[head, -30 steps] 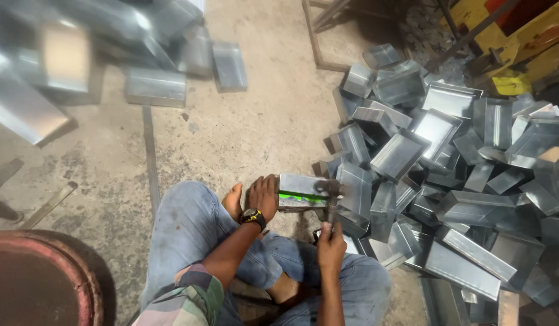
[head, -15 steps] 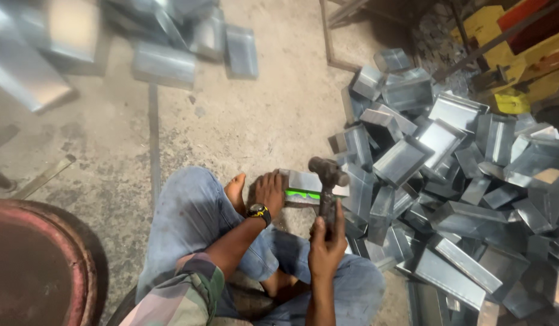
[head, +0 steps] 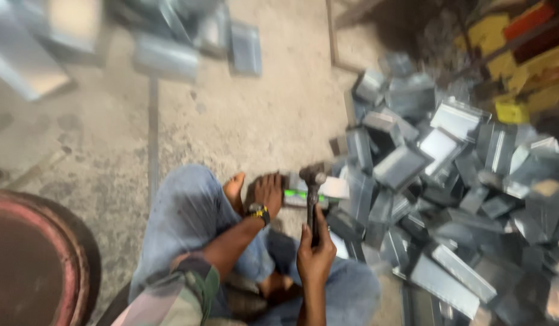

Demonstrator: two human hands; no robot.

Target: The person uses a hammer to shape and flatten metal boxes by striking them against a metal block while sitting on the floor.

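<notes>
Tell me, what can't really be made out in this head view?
- Metal piece: the left hand covers one end, and blur hides its shape.
- Hammer: head smeared, so contact with the piece is unclear.
- Pile of metal boxes: blurred and cut by the right edge.
- Round red rim: cut by the left edge.
</notes>
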